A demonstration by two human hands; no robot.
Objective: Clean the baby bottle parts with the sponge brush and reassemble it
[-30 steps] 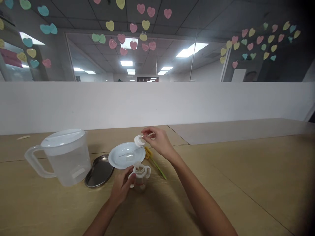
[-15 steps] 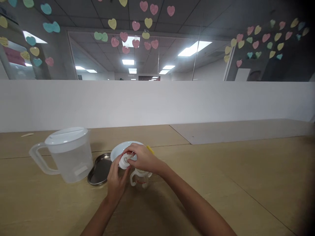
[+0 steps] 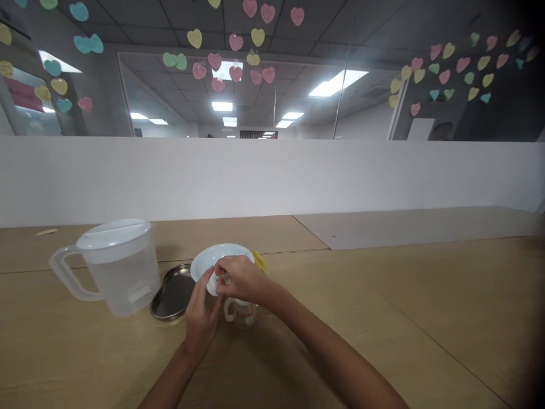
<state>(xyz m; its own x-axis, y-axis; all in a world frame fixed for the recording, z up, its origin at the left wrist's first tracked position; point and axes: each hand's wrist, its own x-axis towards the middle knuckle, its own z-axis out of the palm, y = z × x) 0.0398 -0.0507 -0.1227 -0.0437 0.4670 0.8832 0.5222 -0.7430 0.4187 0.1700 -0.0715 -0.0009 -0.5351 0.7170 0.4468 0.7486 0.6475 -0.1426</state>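
White cap (image 3: 212,286) sits between left hand (image 3: 201,318) and right hand (image 3: 240,279).

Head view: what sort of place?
Likely an office or classroom-type room: a long table, heart-shaped notes on the glass above a low white wall, and ceiling light panels beyond.

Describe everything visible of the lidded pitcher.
The pitcher is translucent, plastic-looking, with a pale lid, a loop handle at left and a whitish patch low on its wall. It stands upright on the table, beside the metal tray. The left hand and right hand are off it. Whether it holds liquid is unclear.
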